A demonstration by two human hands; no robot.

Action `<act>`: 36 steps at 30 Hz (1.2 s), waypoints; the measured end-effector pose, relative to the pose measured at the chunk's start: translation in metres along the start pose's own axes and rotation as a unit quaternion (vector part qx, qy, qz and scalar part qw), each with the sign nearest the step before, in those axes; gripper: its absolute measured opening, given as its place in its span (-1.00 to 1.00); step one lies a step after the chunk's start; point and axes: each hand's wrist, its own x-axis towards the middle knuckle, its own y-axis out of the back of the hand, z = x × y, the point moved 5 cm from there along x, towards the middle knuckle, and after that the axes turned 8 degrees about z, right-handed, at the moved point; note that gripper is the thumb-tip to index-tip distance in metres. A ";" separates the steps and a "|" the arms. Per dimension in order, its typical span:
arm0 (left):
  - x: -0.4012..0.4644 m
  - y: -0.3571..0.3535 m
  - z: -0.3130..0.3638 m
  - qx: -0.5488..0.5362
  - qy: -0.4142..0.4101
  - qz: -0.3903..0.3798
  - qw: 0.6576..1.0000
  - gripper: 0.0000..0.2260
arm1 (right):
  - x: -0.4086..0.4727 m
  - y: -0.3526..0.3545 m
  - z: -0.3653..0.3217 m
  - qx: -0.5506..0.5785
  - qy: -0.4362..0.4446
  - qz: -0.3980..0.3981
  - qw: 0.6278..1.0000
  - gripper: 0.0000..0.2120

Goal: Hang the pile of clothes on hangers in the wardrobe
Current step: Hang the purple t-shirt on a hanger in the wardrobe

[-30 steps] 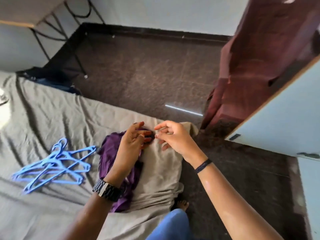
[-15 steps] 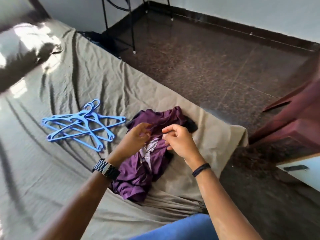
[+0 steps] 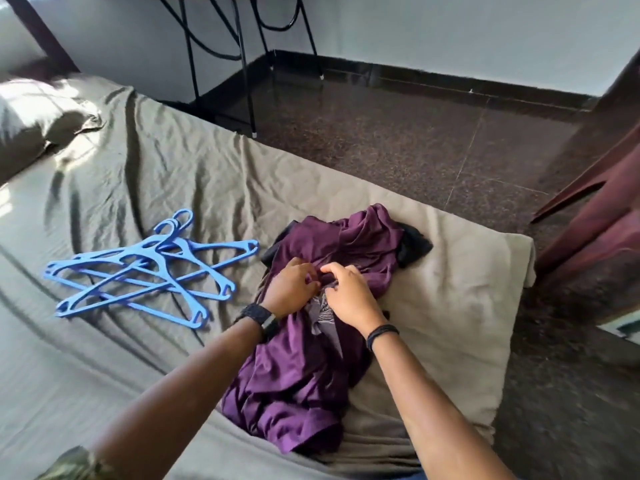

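Two hands at frame centre, both on the purple garment (image 3: 311, 372). Left hand (image 3: 291, 292) has fingers curled into the cloth near its upper middle; right hand (image 3: 349, 297) sits just beside it, thumb and fingers pinching a fold. The two grips almost touch.

Garment lies crumpled on the bed (image 3: 450, 299), centre to lower centre of frame, running from the hands down toward the bottom edge. A pale print shows between the wrists. A dark cloth (image 3: 414, 245) peeks out from under its upper right edge; whether that is a second piece of clothing I cannot tell.

Hangers (image 3: 145, 268), blue plastic, lie in a loose stack at left of centre, apart from the garment.

Handling, as judged: thin, soft knit, light, no stiffness at all. It will sag and bunch wherever it is lifted, and slide a little on itself. Nothing fragile. Best hold is likely the collar or the two shoulder seams, so it drops open under its own weight; those seams are not clearly visible in the folds. The hangers look rigid and may tangle, hook in hook.
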 end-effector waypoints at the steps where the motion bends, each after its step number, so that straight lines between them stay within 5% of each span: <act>1: -0.001 0.001 -0.002 -0.024 -0.009 0.026 0.999 -0.85 | -0.004 -0.007 0.000 -0.013 -0.011 -0.005 1.000 -0.59; 6: -0.012 0.018 -0.012 -0.187 0.005 0.037 0.982 -0.96 | -0.021 -0.016 0.001 -0.032 -0.042 0.046 0.998 -0.53; 10: -0.012 0.020 -0.010 -0.181 -0.039 -0.100 0.978 -0.86 | -0.023 -0.017 0.008 -0.054 -0.040 0.061 0.996 -0.85; 12: 0.003 0.026 -0.004 -0.147 -0.071 -0.066 0.984 -0.93 | -0.024 -0.017 0.008 -0.062 -0.034 0.058 0.996 -0.93; 16: 0.039 0.023 0.015 0.034 -0.125 0.064 0.990 -0.34 | -0.024 -0.009 0.018 0.033 -0.096 0.117 0.988 -0.89; 19: 0.062 0.011 0.008 0.076 -0.030 0.039 0.996 -0.18 | -0.023 0.000 0.033 0.237 -0.167 0.172 0.941 -0.83; 23: 0.080 0.011 -0.013 -0.043 0.015 -0.029 0.999 -0.41 | -0.028 0.007 0.040 0.433 -0.206 0.208 0.852 -0.83; 26: 0.073 0.027 -0.018 -0.117 -0.026 0.021 0.993 -0.79 | -0.033 0.008 0.040 0.546 -0.207 0.228 0.779 -0.81; 30: 0.049 0.053 -0.023 -0.188 -0.038 0.125 0.973 -0.86 | -0.038 0.011 0.023 0.681 -0.160 0.217 0.681 -0.78; 32: 0.036 0.061 -0.019 -0.265 -0.016 0.134 0.955 -0.85 | -0.039 0.020 0.004 0.700 -0.115 0.212 0.672 -0.72; 36: 0.014 0.051 0.001 -0.359 0.007 0.035 0.933 -0.76 | -0.045 0.043 -0.042 0.705 -0.045 0.216 0.674 -0.75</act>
